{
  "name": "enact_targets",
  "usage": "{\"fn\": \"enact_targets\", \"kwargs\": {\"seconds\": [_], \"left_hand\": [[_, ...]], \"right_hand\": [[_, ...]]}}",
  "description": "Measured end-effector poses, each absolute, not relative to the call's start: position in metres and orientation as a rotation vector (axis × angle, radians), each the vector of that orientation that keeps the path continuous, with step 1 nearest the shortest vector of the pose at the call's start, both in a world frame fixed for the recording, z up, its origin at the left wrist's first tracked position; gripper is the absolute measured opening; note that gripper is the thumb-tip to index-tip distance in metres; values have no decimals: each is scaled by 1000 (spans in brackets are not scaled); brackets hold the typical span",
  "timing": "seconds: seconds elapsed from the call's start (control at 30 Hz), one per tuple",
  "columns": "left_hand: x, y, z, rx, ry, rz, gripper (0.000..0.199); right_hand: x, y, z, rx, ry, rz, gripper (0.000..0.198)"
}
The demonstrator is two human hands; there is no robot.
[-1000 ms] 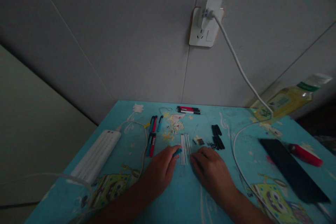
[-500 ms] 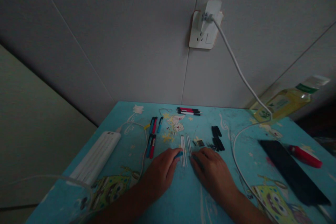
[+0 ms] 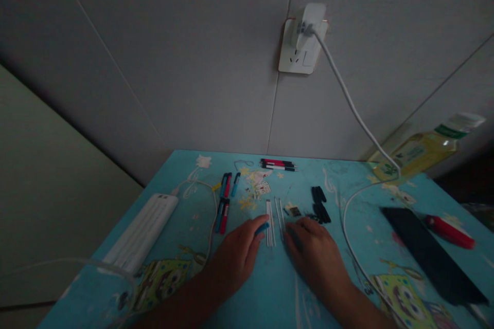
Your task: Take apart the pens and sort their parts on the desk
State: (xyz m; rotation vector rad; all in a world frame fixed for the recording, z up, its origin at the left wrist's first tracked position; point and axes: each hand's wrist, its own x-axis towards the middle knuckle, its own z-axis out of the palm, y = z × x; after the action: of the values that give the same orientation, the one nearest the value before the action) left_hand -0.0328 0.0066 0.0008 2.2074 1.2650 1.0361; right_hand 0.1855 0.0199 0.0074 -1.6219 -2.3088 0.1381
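My left hand is closed, its thumb and index finger pinching a short blue pen barrel piece. Thin white pen refills lie side by side just right of those fingertips. Two more refills slant toward my right hand. That hand rests low over the table with its fingers curled, fingertips beside the lower end of these refills. What is under its fingers is dark and hidden. Beyond the right hand lie small dark parts and black pen pieces.
Blue and red pen pieces lie left of the refills. Several pens are lined up near the wall. A white power strip is at left. To the right are a white cable, dark flat object, red object and yellow-liquid bottle.
My right hand has shifted very slightly right, with the two slanted refills still by its fingertips. My left hand keeps its pinch on the blue piece. The view has tilted a little.
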Motion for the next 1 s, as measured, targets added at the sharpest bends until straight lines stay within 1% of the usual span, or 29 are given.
{"fn": "enact_targets", "kwargs": {"seconds": [0.27, 0.47, 0.57, 0.67, 0.83, 1.0], "left_hand": [[-32, 6, 4, 2222, 1260, 1010, 43], [-34, 8, -3, 2291, 1159, 888, 47], [-35, 8, -5, 2348, 1100, 816, 52], [-36, 7, -6, 2385, 1051, 787, 53], [-34, 6, -2, 2395, 1058, 817, 45], [-32, 3, 6, 2432, 1121, 777, 24]], "right_hand": [[187, 20, 11, -1685, -2330, 33, 14], [182, 24, 12, -1724, -2309, -76, 13], [180, 28, 11, -1762, -2287, -90, 16], [178, 30, 11, -1774, -2290, -80, 17], [176, 31, 9, -1784, -2291, -84, 18], [177, 31, 8, -1766, -2305, -135, 16]]}}
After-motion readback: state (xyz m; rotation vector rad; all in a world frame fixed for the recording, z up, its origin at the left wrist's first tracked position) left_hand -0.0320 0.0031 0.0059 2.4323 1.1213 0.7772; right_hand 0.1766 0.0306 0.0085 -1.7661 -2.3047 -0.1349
